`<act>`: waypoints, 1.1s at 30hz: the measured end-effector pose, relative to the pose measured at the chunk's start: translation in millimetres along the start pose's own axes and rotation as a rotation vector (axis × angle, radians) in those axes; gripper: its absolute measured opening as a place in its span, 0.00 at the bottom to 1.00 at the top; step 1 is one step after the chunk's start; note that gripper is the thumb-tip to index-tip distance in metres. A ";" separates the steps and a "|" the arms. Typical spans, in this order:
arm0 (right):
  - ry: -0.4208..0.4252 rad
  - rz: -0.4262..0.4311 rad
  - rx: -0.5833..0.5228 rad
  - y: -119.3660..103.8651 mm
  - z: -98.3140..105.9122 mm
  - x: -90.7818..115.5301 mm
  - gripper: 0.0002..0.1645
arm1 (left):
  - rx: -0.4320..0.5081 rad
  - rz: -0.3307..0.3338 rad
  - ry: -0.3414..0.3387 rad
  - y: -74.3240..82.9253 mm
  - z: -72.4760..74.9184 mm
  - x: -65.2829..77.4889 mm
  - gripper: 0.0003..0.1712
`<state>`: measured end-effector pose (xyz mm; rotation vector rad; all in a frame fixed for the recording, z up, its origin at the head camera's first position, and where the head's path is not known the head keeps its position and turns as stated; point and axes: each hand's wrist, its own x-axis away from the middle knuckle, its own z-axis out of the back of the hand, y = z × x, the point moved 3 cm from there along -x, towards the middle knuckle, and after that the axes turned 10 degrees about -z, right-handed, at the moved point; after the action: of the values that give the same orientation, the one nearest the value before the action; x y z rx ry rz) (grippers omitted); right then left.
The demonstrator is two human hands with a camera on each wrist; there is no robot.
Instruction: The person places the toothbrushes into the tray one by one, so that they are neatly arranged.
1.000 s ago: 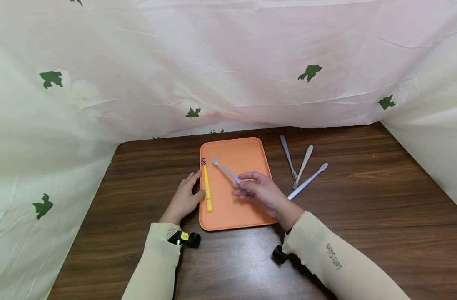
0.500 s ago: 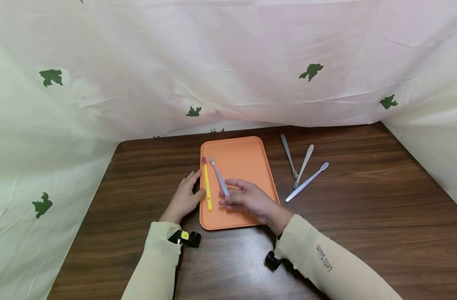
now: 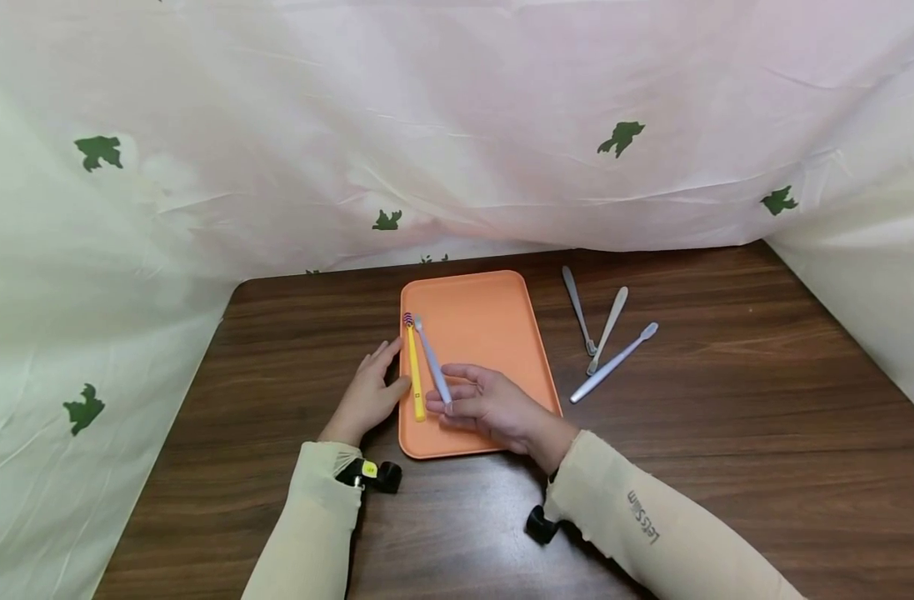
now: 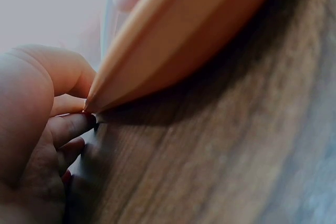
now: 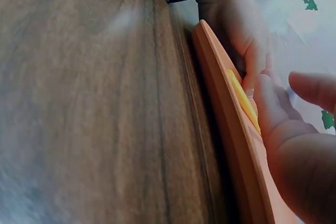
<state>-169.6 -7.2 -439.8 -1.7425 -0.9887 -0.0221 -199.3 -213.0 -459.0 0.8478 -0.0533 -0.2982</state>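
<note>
My right hand (image 3: 497, 408) holds the lower handle of a light purple toothbrush (image 3: 432, 364) between thumb and fingers, low over the orange tray (image 3: 494, 308). Beside it, on the tray's left side, lies a yellow toothbrush (image 3: 415, 371) with dark striped bristles, nearly parallel and a little apart. My left hand (image 3: 364, 400) grips the tray's left rim. In the left wrist view, the thumb (image 4: 68, 72) bends over that rim while the other fingers lie against its outer side. In the right wrist view my hand hides most of the purple toothbrush.
To the right of the tray, a grey toothbrush (image 3: 576, 308), a whitish toothbrush (image 3: 610, 325) and a pale blue toothbrush (image 3: 612, 364) lie on the dark wooden table (image 3: 741, 400). A pale curtain (image 3: 486, 150) hangs along the back and sides.
My right hand has moved left and toward me with the purple toothbrush, which has turned to line up beside the yellow one. The left hand stays at the rim.
</note>
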 end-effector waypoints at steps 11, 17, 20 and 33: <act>0.171 -0.023 0.121 6.3 2.3 -1.2 0.26 | -0.007 0.011 0.001 0.2 -0.2 -1.2 0.37; 0.230 0.000 0.186 7.6 5.3 -2.0 0.13 | -0.002 -0.004 0.006 0.1 -0.1 -1.1 0.38; 0.236 -0.006 0.186 8.8 6.6 -2.6 0.11 | 0.001 -0.015 0.011 0.6 0.2 -0.9 0.38; 0.222 -0.030 0.192 9.4 6.9 -2.4 0.12 | 0.005 -0.011 0.014 -0.8 -0.4 -0.4 0.38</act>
<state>-168.3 -3.8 -451.2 -1.5133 -0.8256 -0.1331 -199.8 -213.1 -459.8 0.8555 -0.0360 -0.3029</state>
